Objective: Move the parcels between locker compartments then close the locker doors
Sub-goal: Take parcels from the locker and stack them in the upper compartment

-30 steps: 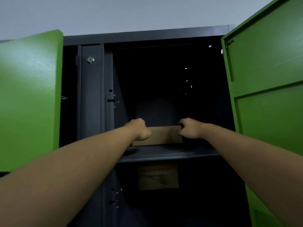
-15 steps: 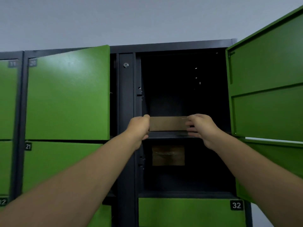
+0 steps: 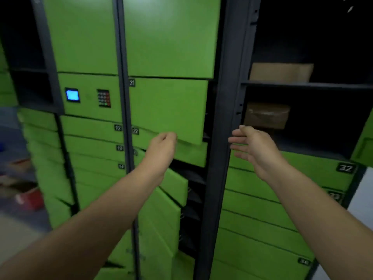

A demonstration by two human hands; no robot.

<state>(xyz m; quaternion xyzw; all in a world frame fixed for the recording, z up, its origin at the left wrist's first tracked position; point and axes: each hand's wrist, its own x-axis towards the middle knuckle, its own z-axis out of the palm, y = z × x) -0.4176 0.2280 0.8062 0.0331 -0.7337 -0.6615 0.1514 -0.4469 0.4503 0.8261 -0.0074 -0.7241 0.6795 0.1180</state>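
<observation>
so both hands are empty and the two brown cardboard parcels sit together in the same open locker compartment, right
Not quite. The left hand and right hand are indeed empty, but the head view shows the parcels in different compartments: the plain brown cardboard parcel sits on the dark metal shelf, and the taped brown cardboard parcel sits in the open compartment below it.

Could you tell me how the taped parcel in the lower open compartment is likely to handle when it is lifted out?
The taped parcel looks boxy, so probably stiff. Its glossy wrap may be slippery. Being small, it is likely light.
</observation>
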